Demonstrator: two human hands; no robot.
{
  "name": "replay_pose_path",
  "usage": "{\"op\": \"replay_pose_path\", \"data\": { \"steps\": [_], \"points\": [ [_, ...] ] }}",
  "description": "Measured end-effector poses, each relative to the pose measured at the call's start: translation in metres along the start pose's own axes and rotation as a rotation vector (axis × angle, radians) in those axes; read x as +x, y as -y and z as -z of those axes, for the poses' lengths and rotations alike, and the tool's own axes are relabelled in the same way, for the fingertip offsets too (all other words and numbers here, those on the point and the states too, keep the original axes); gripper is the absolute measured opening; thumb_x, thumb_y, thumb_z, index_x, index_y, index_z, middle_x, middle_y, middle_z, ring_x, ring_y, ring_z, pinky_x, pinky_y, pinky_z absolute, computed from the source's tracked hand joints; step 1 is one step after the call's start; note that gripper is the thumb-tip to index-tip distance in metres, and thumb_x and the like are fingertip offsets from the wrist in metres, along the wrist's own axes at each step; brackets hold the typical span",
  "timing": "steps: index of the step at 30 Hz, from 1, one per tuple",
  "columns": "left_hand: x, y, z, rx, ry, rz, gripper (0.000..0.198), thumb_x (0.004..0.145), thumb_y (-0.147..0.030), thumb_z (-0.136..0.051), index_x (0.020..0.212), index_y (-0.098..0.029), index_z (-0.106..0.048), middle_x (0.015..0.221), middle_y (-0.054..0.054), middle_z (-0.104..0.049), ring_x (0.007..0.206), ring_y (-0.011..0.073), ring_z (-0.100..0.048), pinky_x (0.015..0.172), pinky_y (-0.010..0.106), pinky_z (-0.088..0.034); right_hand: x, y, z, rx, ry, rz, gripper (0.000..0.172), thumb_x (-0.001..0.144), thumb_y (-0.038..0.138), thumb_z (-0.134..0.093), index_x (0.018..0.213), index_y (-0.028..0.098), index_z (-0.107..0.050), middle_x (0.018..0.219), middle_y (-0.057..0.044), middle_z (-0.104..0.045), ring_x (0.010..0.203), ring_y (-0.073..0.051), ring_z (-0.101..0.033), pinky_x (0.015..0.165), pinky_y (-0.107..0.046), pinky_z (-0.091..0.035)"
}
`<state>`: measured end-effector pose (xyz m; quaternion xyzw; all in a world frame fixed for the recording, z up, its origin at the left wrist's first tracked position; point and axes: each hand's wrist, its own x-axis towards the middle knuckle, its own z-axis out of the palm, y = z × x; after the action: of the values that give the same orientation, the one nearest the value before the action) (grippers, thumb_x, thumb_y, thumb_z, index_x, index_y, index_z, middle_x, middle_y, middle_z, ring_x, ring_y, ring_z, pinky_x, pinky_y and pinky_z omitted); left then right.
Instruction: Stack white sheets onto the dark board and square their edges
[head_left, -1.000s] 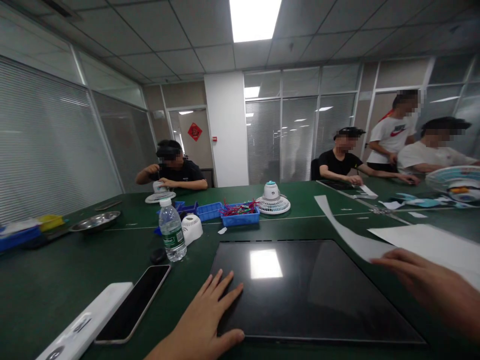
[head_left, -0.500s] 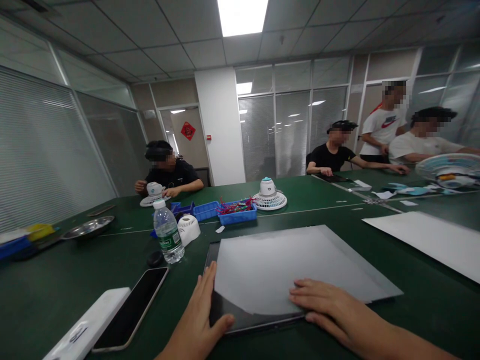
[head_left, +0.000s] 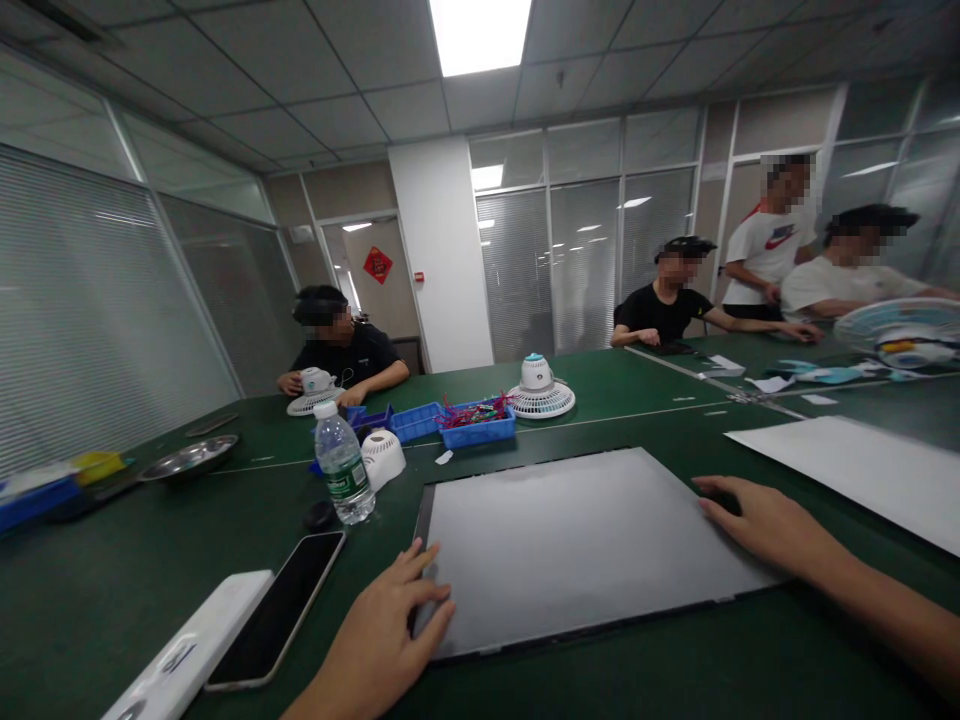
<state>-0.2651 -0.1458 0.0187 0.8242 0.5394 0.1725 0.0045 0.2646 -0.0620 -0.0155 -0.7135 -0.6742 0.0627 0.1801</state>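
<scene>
A grey sheet covers a dark panel on the green surface, leaving only the panel's edges visible. The left hand lies open and flat on the sheet's near-left corner. The right hand rests open at its right edge, its forearm cut off by the frame.

Grey sheet lies flat on the dark panel. Left hand rests on the sheet's near-left corner, right hand on its right edge, fingers flat.
</scene>
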Motion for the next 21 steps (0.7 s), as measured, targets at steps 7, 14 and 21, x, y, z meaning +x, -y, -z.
{"op": "replay_pose_path", "data": {
  "steps": [7, 14, 21],
  "points": [
    [0.003, -0.001, -0.011, 0.050, 0.021, 0.148, 0.040, 0.094, -0.042, -0.056, 0.127, -0.021, -0.068, 0.152, 0.012, -0.051, 0.145, 0.0340, -0.039, 0.114, 0.057, -0.041, -0.004, 0.016, -0.011, 0.009, 0.044, 0.144, 0.063, 0.094, 0.062, -0.040, 0.138, 0.023, -0.063, 0.146, -0.009, -0.055, 0.131, -0.030, -0.053, 0.112, -0.048, -0.042],
    [0.003, 0.009, -0.018, 0.029, 0.102, 0.133, 0.058, 0.096, -0.041, -0.051, 0.148, -0.018, -0.050, 0.154, 0.011, -0.047, 0.143, 0.0354, -0.041, 0.115, 0.060, -0.038, -0.014, 0.028, -0.017, 0.004, 0.041, 0.143, 0.060, 0.095, 0.060, -0.039, 0.138, 0.025, -0.063, 0.147, -0.010, -0.054, 0.135, -0.031, -0.049, 0.114, -0.050, -0.038],
    [0.011, 0.016, -0.018, 0.005, 0.118, 0.164, 0.057, 0.097, -0.043, -0.046, 0.146, -0.016, -0.053, 0.157, 0.010, -0.044, 0.147, 0.0336, -0.036, 0.122, 0.057, -0.028, 0.016, -0.034, 0.003, -0.032, -0.138, 0.158, 0.061, 0.092, 0.060, -0.043, 0.136, 0.023, -0.063, 0.134, -0.011, -0.064, 0.120, -0.035, -0.060, 0.104, -0.053, -0.046]
  ]
}}
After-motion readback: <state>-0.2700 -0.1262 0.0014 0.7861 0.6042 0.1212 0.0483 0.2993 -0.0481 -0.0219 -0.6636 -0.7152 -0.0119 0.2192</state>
